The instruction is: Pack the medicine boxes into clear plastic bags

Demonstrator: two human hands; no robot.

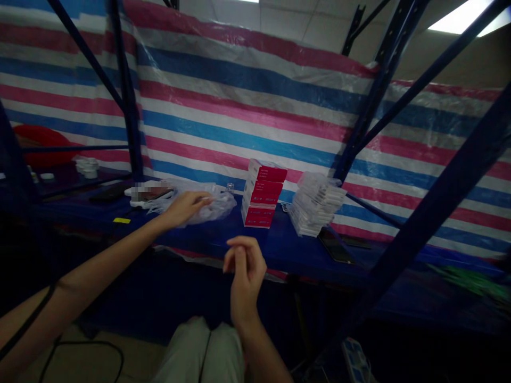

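Observation:
My left hand [187, 207] reaches over a pile of clear plastic bags [221, 205] on the blue shelf and touches it or hovers just above. Its fingers point right, a little apart, with no firm grip visible. In front of the shelf edge, my right hand [245, 271] is raised with its fingers curled in, and nothing shows in them. Beyond it stands a stack of red and white boxes [263, 197]. Right of the boxes is a stack of flat white pieces in clear plastic [317, 205].
A dark phone [335, 246] lies at the right of the blue shelf [207, 238]. White-edged phone-like items [149, 194] and a yellow label [122, 220] lie left. Blue posts [125, 101] frame the space, with striped sheeting [239, 106] behind. A black cable crosses my left arm.

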